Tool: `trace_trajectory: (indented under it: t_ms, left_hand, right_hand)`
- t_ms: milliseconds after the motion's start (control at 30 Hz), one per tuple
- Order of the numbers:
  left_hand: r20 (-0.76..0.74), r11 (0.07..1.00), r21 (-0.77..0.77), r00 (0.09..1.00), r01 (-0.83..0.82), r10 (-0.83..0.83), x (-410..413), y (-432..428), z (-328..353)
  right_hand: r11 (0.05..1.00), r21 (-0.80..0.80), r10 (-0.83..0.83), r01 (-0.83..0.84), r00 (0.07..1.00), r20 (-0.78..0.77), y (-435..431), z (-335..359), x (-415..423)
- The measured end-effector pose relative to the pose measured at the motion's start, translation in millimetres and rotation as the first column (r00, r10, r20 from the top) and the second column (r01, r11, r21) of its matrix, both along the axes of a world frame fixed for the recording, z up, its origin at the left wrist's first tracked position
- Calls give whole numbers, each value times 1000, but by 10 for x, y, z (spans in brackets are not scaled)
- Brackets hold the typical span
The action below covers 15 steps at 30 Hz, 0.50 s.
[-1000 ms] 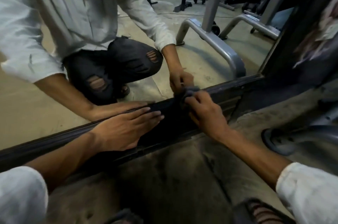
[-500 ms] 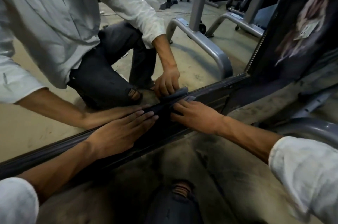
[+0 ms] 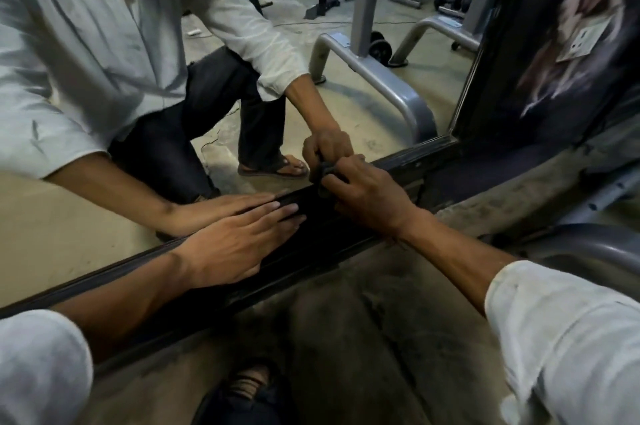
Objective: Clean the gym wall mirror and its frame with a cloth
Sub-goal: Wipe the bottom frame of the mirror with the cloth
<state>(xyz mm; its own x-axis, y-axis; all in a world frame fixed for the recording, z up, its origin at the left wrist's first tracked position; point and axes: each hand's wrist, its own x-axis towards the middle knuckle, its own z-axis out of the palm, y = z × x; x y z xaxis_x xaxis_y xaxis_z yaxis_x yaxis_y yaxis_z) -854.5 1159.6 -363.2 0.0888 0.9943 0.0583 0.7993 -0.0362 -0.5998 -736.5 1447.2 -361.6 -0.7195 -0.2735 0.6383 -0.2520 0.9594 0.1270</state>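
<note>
With the left hand (image 3: 235, 244) flat, fingers straight, bracing on the dark bottom frame rail (image 3: 408, 161), the right hand (image 3: 367, 196) pinched the small dark cloth (image 3: 325, 170) against it toward its right corner; firm lengthwise strokes were advisable.

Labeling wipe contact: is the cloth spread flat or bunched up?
Bunched. Only a small dark wad of cloth shows, pinched in the right hand against the mirror frame.
</note>
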Motion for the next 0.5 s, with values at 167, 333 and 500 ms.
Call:
trace_trajectory:
  t_ms: [167, 333, 500]
  left_hand:
    - [-28, 1000, -13, 999, 27, -28, -5, 311, -66]
    - [-13, 1000, 1, 1000, 18, -18, 36, 333, -61]
    - [-43, 999, -17, 999, 30, -31, 52, 324, -39]
  right_hand:
    - [903, -310, -287, 298, 955, 81, 335, -103, 161]
    - [965, -221, -152, 140, 988, -39, -152, -189, 71]
    - [991, -85, -103, 105, 994, 36, 78, -188, 113]
